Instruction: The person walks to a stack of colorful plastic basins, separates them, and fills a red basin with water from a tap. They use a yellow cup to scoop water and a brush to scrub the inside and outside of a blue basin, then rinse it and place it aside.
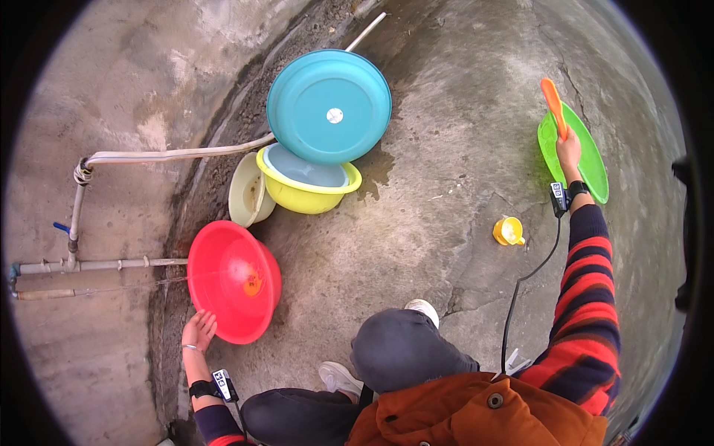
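A red plastic basin [223, 295] sits near the wall at the left, with a thin stream of water reaching it from the wall pipe. My left hand [199, 330] is at its lower left rim, fingers apart; whether they touch the rim is unclear. Out to the right, my right hand [568, 148] grips an orange plastic handle [551, 97], whose tool end I cannot make out. Behind and below that hand is a green plastic basin [594, 161], seen at a slant. A yellow cup [509, 231] with pale contents stands on the concrete nearby.
A large teal basin [329, 83] leans over a yellow basin [307, 200], which holds a grey-blue basin [304, 167]. Beside them is a cream bowl [242, 192]. A wall pipe [106, 266] with a blue valve lever [61, 227] feeds a pale hose [178, 156].
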`<action>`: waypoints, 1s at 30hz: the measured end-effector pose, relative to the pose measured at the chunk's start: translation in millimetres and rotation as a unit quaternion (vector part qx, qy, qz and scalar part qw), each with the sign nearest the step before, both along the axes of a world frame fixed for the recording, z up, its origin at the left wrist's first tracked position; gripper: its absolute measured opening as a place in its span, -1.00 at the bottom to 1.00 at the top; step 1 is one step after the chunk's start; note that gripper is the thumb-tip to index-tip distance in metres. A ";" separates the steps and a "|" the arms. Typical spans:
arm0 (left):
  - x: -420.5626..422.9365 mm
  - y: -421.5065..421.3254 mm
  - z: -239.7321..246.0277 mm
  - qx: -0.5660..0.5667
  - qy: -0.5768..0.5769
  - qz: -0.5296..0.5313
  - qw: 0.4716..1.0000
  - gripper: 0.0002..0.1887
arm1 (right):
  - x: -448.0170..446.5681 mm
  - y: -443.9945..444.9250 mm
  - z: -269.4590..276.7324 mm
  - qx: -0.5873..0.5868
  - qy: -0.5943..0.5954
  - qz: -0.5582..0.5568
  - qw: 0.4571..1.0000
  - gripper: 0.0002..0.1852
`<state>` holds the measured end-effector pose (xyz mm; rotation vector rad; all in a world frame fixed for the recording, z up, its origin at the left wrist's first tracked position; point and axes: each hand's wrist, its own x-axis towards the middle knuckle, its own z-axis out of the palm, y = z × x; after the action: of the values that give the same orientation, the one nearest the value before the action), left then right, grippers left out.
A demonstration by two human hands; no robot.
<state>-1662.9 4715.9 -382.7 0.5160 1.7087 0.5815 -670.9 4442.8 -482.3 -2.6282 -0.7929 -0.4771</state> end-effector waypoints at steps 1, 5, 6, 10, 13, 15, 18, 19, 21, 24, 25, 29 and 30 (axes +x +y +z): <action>-4.9 -3.5 0.5 0.003 0.017 0.010 1.000 -0.63 | -10.6 11.7 -12.1 0.002 0.003 -0.006 1.000 -0.67; -27.6 -19.3 1.7 -0.018 0.034 0.059 0.998 -0.65 | -63.7 103.5 -43.9 0.120 0.050 0.121 0.984 -0.72; -33.5 -24.2 2.8 -0.021 0.038 0.066 0.997 -0.65 | -81.5 135.2 -48.6 0.136 0.148 0.117 0.973 -0.70; -57.0 -46.1 12.4 -0.021 0.036 0.098 0.994 -0.67 | -163.3 259.3 -44.7 0.136 0.227 0.264 0.927 -0.69; -74.6 -65.7 20.7 -0.020 0.042 0.120 0.992 -0.70 | -219.3 342.9 -22.0 0.152 0.206 0.413 0.874 -0.73; -85.6 -79.4 23.1 -0.023 0.057 0.146 0.987 -0.72 | -252.7 390.3 -7.8 0.167 0.205 0.481 0.836 -0.70; -100.2 -99.4 24.1 -0.030 0.065 0.158 0.985 -0.72 | -291.2 448.4 5.3 0.128 0.182 0.512 0.830 -0.68; -104.1 -105.4 24.4 -0.026 0.069 0.140 0.987 -0.72 | -298.7 462.7 7.9 0.119 0.171 0.514 0.832 -0.68; -110.7 -113.8 26.9 -0.035 0.063 0.163 0.984 -0.70 | -308.1 476.9 7.8 0.097 0.135 0.524 0.835 -0.70; -112.4 -106.5 20.9 -0.061 0.078 0.188 0.977 -0.71 | -302.9 451.3 -14.4 0.191 0.032 0.511 0.837 -0.83; -110.6 -103.5 16.7 -0.065 0.091 0.199 0.974 -0.72 | -298.8 435.2 -23.6 0.163 0.001 0.522 0.837 -0.85; -102.4 -89.2 -1.1 -0.095 0.071 0.205 0.972 -0.71 | -289.5 307.3 -74.4 -0.038 0.114 0.497 0.859 -0.83; -100.2 -85.0 -5.9 -0.096 0.067 0.206 0.972 -0.71 | -288.3 287.6 -82.7 0.031 0.123 0.504 0.854 -0.83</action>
<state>-1763.1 4630.9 -388.7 0.0590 1.9950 0.6764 -959.2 4730.4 -564.9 -1.7713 -1.8072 0.1341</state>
